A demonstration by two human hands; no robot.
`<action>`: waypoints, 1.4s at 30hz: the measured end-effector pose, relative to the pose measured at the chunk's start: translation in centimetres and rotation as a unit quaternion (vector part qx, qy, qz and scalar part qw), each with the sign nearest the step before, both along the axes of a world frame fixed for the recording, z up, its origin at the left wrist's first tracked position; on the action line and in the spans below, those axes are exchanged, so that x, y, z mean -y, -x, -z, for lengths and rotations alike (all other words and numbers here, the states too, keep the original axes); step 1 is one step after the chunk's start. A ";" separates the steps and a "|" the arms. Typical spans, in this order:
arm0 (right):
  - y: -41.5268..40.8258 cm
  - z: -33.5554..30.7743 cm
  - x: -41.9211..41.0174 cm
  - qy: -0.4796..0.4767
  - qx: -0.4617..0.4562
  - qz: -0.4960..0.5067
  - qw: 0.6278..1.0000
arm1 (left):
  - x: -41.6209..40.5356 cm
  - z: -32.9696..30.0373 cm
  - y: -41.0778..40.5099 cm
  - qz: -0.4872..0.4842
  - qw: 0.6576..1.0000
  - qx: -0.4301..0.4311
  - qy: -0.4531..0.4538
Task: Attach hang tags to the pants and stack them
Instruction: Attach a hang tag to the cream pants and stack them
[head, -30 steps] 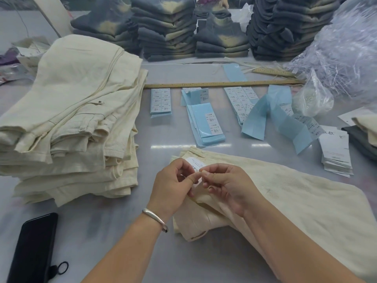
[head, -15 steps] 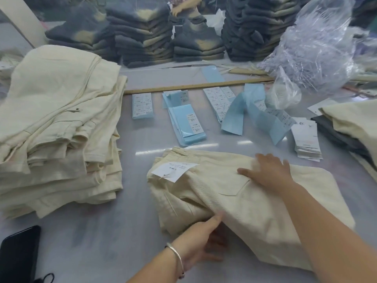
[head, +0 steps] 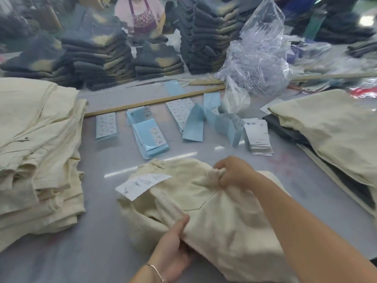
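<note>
Gripping: right hand (head: 232, 173) bunches the far fold of the folded cream pants (head: 214, 207), fingers curled into the cloth.
Left hand (head: 173, 248): thumb on top and fingers tucked beneath the near edge, pinching the bundle; a bracelet (head: 156, 271) circles the wrist.
Location of pants: on the grey table (head: 102, 252), front and centre, between the two cream piles.
Hang tag (head: 142, 185): one white tag lying on the waistband end at the upper left of the bundle, apparently fastened.
Change: a second ago both hands pinched the tag at the waistband; half a second ago the right palm lay flat on the cloth; now both hands grasp the garment itself.
Meaning: tagging of this pair looks finished; the grip suggests a lift toward a stack.
Counts: two hands; one pair in hand; one tall stack of cream pants (head: 38, 160) at left; one lower pile (head: 330, 135) at right; one pile of loose white tags (head: 258, 139); about four groups of blue label sheets (head: 149, 137); one crumpled plastic bag (head: 259, 58).
</note>
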State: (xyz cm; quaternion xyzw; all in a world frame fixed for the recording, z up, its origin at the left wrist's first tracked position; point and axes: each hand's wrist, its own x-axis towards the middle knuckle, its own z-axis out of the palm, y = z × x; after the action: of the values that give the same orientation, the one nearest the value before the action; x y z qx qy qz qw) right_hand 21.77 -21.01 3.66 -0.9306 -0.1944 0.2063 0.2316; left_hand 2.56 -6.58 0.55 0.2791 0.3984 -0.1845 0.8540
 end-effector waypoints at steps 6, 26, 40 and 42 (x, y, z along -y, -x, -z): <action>-2.8 -0.8 0.4 0.076 0.132 -0.120 0.981 | 5.6 -3.4 -1.9 0.320 0.946 0.038 -0.045; 13.2 0.0 5.6 0.037 -0.291 0.073 0.953 | -5.0 1.7 -15.4 0.527 0.427 0.082 -0.730; 19.2 2.7 2.9 -0.590 -0.361 0.428 0.582 | -2.0 -1.6 -11.2 0.535 0.781 0.117 -0.301; 19.2 1.7 4.3 -0.617 -0.324 0.423 0.579 | -1.0 -3.1 -10.7 0.486 0.827 0.168 -0.228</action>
State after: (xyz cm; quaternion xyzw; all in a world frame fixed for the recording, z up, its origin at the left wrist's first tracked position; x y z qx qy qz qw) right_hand 2.61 -25.29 1.93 -0.4116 0.2292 0.2027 0.8585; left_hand 13.26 -5.53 3.68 0.6502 0.0926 -0.4301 0.6195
